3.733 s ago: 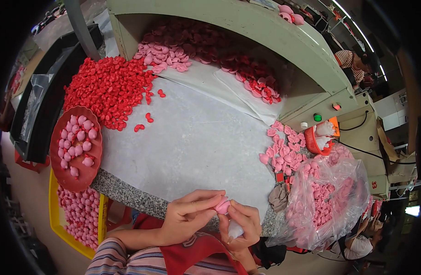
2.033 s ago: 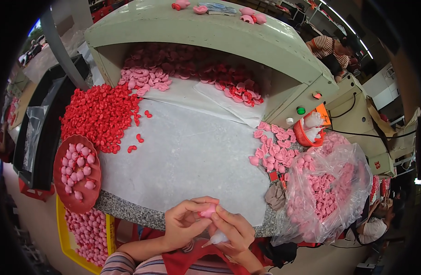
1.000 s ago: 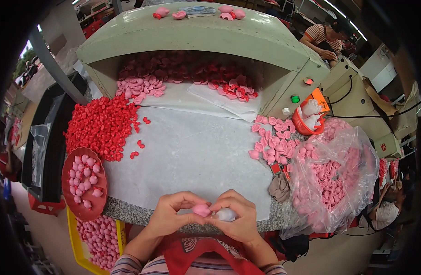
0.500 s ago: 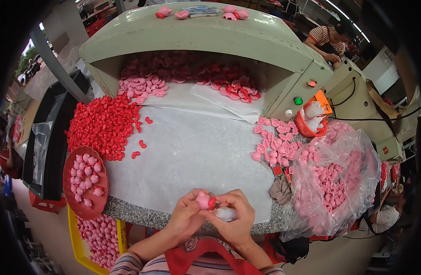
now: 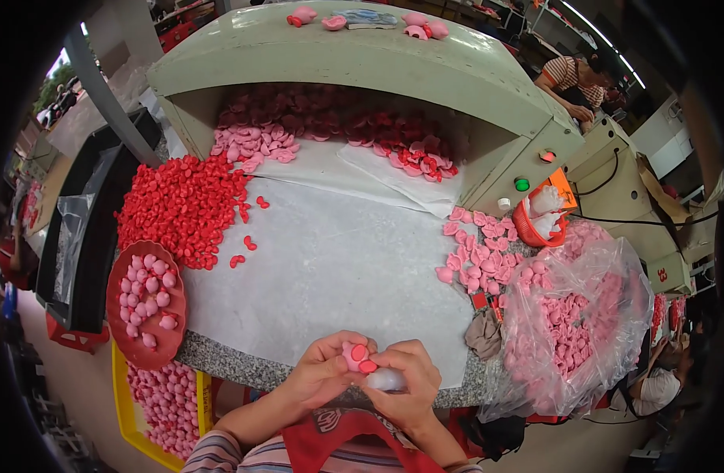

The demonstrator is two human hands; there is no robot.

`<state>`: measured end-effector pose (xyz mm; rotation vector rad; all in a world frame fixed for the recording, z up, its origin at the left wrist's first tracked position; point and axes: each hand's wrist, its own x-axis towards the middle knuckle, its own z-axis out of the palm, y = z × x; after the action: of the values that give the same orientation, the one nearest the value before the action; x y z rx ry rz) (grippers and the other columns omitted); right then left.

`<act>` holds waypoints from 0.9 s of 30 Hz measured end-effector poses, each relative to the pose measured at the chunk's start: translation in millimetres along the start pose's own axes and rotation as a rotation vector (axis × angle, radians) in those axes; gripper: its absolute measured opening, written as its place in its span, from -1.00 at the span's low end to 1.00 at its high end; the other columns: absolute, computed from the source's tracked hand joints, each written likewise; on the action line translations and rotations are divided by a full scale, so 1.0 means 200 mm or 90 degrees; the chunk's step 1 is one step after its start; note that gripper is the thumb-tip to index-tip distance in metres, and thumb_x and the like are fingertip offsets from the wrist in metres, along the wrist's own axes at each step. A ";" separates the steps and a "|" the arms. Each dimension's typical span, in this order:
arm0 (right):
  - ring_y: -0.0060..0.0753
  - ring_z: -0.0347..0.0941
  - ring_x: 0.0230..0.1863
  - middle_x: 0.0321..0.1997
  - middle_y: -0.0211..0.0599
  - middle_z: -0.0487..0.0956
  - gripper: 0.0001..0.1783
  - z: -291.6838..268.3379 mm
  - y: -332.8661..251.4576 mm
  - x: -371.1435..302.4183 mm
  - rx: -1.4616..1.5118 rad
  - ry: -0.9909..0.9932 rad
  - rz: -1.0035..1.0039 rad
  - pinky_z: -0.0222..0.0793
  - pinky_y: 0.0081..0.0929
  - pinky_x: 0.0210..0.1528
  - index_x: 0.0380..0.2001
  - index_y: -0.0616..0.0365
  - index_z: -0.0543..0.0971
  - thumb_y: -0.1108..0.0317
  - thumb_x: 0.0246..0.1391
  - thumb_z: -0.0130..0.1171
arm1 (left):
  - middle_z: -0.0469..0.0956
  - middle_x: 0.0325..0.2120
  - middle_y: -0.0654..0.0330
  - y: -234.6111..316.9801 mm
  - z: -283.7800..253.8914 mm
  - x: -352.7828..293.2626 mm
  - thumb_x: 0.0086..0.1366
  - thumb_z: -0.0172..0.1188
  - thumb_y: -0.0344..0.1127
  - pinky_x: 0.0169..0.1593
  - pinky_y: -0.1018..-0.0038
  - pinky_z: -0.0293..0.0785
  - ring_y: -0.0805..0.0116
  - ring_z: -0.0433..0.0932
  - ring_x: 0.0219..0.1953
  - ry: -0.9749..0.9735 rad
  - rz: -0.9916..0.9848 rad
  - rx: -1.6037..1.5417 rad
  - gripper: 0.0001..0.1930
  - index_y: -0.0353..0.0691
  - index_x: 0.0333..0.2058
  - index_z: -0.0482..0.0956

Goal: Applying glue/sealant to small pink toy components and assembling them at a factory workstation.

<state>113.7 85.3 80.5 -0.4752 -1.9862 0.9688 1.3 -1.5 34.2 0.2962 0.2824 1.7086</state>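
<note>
Close to my body, over the table's near edge, my left hand (image 5: 318, 374) pinches a small round pink toy figure (image 5: 350, 359) between thumb and fingers. Two red oval pieces (image 5: 367, 366) show on the figure's right side. My right hand (image 5: 413, 386) is wrapped round a small whitish bottle (image 5: 387, 381), with its thumb and fingertips close beside the lower red piece. Whether those fingertips press on that piece, I cannot tell. The bottle lies tilted in the palm and its tip is hidden.
A heap of red pieces (image 5: 180, 209) covers the table's left. Nearer stands a red scalloped dish (image 5: 124, 339) of pink figures, above a yellow crate (image 5: 127, 414). Pink shells (image 5: 484, 256) and a clear bag (image 5: 614, 315) lie right. A pale green machine (image 5: 338, 59) arches over the back.
The pink figure has turned in my left hand, so two red pieces show where one showed before. My right hand keeps the bottle. The whole view has shifted slightly.
</note>
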 end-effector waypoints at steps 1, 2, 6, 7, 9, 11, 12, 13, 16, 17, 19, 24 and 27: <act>-0.40 0.45 -0.52 -0.46 -0.30 0.45 -0.60 0.00 0.00 0.00 0.001 -0.003 -0.002 0.36 -0.56 -0.57 -0.42 0.13 0.52 0.54 -0.53 0.34 | 0.36 -0.14 0.09 0.01 0.02 0.00 0.16 0.11 -0.31 -0.08 0.39 0.38 0.30 0.37 -0.06 0.012 -0.013 -0.006 -0.66 -0.28 -0.09 0.36; -0.41 0.42 -0.53 -0.48 -0.29 0.44 -0.60 -0.01 0.00 0.00 -0.008 -0.006 -0.010 0.34 -0.57 -0.55 -0.45 0.15 0.52 0.51 -0.55 0.39 | 0.36 -0.14 0.09 0.02 0.04 0.00 0.16 0.11 -0.31 -0.08 0.39 0.38 0.30 0.37 -0.06 0.011 -0.011 -0.007 -0.66 -0.28 -0.09 0.36; -0.41 0.41 -0.56 -0.53 -0.28 0.44 -0.59 -0.01 0.01 0.00 -0.019 -0.014 -0.066 0.32 -0.58 -0.57 -0.46 0.18 0.53 0.48 -0.58 0.41 | 0.34 -0.24 0.13 0.03 0.06 -0.01 0.08 0.21 -0.24 -0.13 0.47 0.35 0.35 0.38 -0.18 0.073 -0.053 0.011 -0.66 -0.22 -0.18 0.40; -0.41 0.41 -0.56 -0.53 -0.28 0.44 -0.59 -0.01 0.00 0.00 -0.018 -0.016 -0.068 0.32 -0.58 -0.57 -0.46 0.18 0.53 0.48 -0.58 0.41 | 0.34 -0.24 0.13 0.02 0.06 -0.01 0.09 0.21 -0.25 -0.14 0.48 0.36 0.35 0.37 -0.18 0.057 -0.053 0.016 -0.66 -0.23 -0.18 0.39; -0.36 0.44 -0.55 -0.51 -0.25 0.48 -0.61 -0.02 -0.01 0.01 -0.015 -0.034 -0.079 0.36 -0.55 -0.57 -0.43 0.20 0.53 0.55 -0.55 0.25 | 0.34 -0.24 0.12 0.02 0.06 -0.02 0.09 0.21 -0.25 -0.15 0.48 0.36 0.34 0.37 -0.18 0.061 -0.047 0.020 -0.66 -0.24 -0.19 0.39; -0.36 0.44 -0.55 -0.51 -0.24 0.48 -0.62 -0.03 -0.01 0.02 -0.006 -0.045 -0.083 0.36 -0.54 -0.57 -0.44 0.21 0.53 0.56 -0.55 0.24 | 0.34 -0.25 0.12 0.02 0.06 -0.02 0.09 0.21 -0.25 -0.15 0.48 0.36 0.34 0.37 -0.18 0.064 -0.044 0.025 -0.66 -0.24 -0.19 0.39; -0.35 0.45 -0.55 -0.51 -0.24 0.48 -0.62 -0.03 -0.01 0.03 0.001 -0.055 -0.087 0.36 -0.54 -0.56 -0.44 0.22 0.53 0.56 -0.56 0.23 | 0.34 -0.25 0.12 0.03 0.06 -0.02 0.09 0.21 -0.24 -0.15 0.48 0.36 0.34 0.36 -0.18 0.060 -0.045 0.034 -0.66 -0.24 -0.19 0.39; -0.35 0.45 -0.55 -0.51 -0.24 0.48 -0.62 -0.03 0.00 0.03 0.002 -0.056 -0.087 0.36 -0.54 -0.56 -0.44 0.22 0.53 0.56 -0.56 0.23 | 0.34 -0.25 0.12 0.03 0.06 -0.02 0.09 0.21 -0.24 -0.15 0.48 0.37 0.34 0.36 -0.18 0.055 -0.046 0.043 -0.66 -0.25 -0.19 0.39; -0.34 0.45 -0.54 -0.51 -0.23 0.48 -0.63 -0.04 0.01 0.03 0.015 -0.070 -0.103 0.37 -0.54 -0.56 -0.44 0.23 0.52 0.57 -0.55 0.21 | 0.33 -0.25 0.13 0.04 0.08 -0.02 0.08 0.22 -0.21 -0.14 0.47 0.37 0.34 0.35 -0.17 0.059 -0.029 0.103 -0.64 -0.27 -0.20 0.39; -0.33 0.45 -0.54 -0.51 -0.23 0.48 -0.63 -0.04 0.01 0.03 0.020 -0.070 -0.106 0.37 -0.54 -0.56 -0.45 0.24 0.52 0.56 -0.56 0.21 | 0.33 -0.25 0.13 0.04 0.08 -0.02 0.08 0.22 -0.21 -0.14 0.47 0.37 0.34 0.35 -0.17 0.059 -0.029 0.103 -0.64 -0.27 -0.20 0.39; -0.33 0.45 -0.54 -0.52 -0.23 0.48 -0.63 -0.03 0.02 0.04 0.026 -0.070 -0.110 0.37 -0.53 -0.55 -0.45 0.24 0.52 0.56 -0.56 0.20 | 0.36 -0.24 0.11 0.05 0.07 -0.02 0.08 0.22 -0.21 -0.11 0.45 0.37 0.34 0.36 -0.16 0.047 -0.024 0.131 -0.61 -0.30 -0.18 0.37; -0.33 0.45 -0.54 -0.51 -0.22 0.48 -0.61 -0.04 0.05 0.03 0.029 -0.081 -0.087 0.37 -0.52 -0.54 -0.45 0.22 0.53 0.56 -0.59 0.18 | 0.39 -0.22 0.08 0.14 0.08 -0.01 0.08 0.22 -0.23 -0.07 0.43 0.35 0.34 0.39 -0.15 0.046 -0.059 0.302 -0.60 -0.33 -0.17 0.38; -0.40 0.44 -0.54 -0.51 -0.23 0.50 -0.64 -0.05 0.06 0.04 0.028 -0.099 -0.095 0.34 -0.59 -0.56 -0.45 0.22 0.53 0.51 -0.54 0.24 | 0.40 -0.22 0.06 0.15 0.06 0.01 0.07 0.23 -0.24 -0.02 0.40 0.30 0.32 0.39 -0.15 0.001 -0.031 0.386 -0.62 -0.33 -0.19 0.40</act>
<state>117.9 102.1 78.5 -0.2297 -2.1015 0.9780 -22.2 -3.5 55.6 0.7239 0.8052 1.5422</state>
